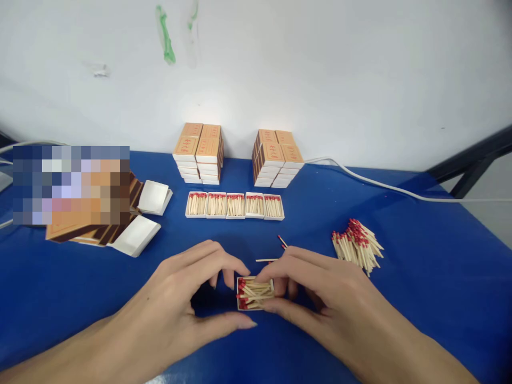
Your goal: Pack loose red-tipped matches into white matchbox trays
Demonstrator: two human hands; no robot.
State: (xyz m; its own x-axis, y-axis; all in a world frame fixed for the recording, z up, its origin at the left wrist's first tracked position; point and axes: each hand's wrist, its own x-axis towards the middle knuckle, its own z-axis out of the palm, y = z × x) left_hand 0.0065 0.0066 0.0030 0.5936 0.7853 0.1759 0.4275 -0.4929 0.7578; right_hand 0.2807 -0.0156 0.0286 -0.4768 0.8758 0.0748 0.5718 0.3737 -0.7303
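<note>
In front of me a small white matchbox tray (pixel 238 302) holds red-tipped matches (pixel 256 292), lying crosswise and uneven. My right hand (pixel 316 288) has its thumb at the near edge and forefinger at the far edge of the tray's right end, gripping it. Curved around the tray's left end, my left hand (pixel 192 298) keeps thumb and fingers wide apart, with nothing between them. A few loose matches (pixel 266 260) lie just beyond, partly hidden by my right hand.
Several filled trays (pixel 235 206) form a row behind. Two stacks of closed matchboxes, left (pixel 199 152) and right (pixel 277 157), stand near the wall. A match pile (pixel 357 245) lies right. Left are empty trays (pixel 136 234), box sleeves (pixel 72 226) and a blurred patch. A white cable (pixel 372 186) crosses the blue table (pixel 424 277).
</note>
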